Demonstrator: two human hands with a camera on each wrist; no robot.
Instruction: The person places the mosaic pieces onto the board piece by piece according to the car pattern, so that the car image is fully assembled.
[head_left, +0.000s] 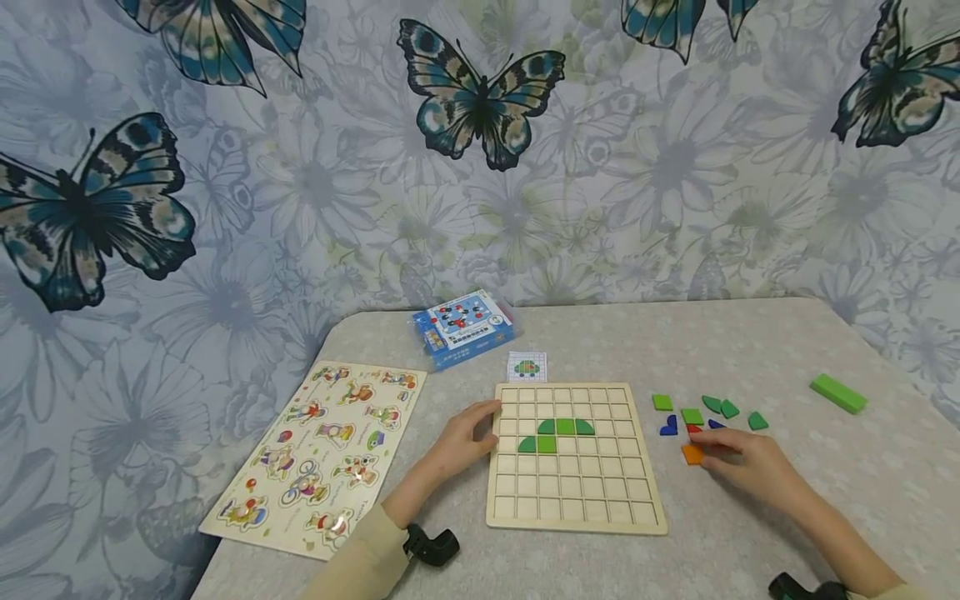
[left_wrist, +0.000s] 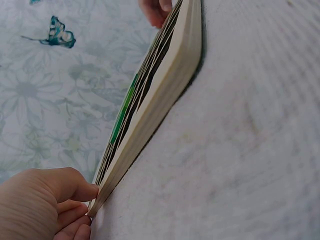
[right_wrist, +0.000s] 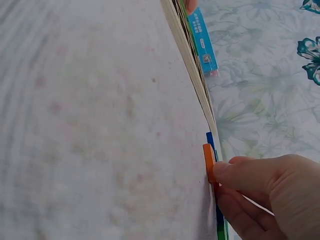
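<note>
My left hand (head_left: 463, 437) holds the left edge of a pale wooden grid board (head_left: 573, 517), thumb and fingers at its rim in the left wrist view. On the board lie green square tiles (head_left: 565, 427) and green quarter-round tiles (head_left: 528, 444) in two rows. To the right of the board, my right hand (head_left: 750, 467) pinches an orange square tile (head_left: 691, 455) at the table surface; the right wrist view shows the thumb against this tile (right_wrist: 208, 162). A red tile (head_left: 694, 428), partly hidden, lies by the index finger. Blue tiles (head_left: 669, 426) and loose green tiles (head_left: 662, 402) lie around it.
Behind the board lies a small pattern card (head_left: 527, 367), with a blue box (head_left: 468, 329) farther back. A picture puzzle board (head_left: 300, 533) lies at left. A long green block (head_left: 838, 394) rests at far right. Butterfly-patterned wall covering (head_left: 600, 208) rises behind the table.
</note>
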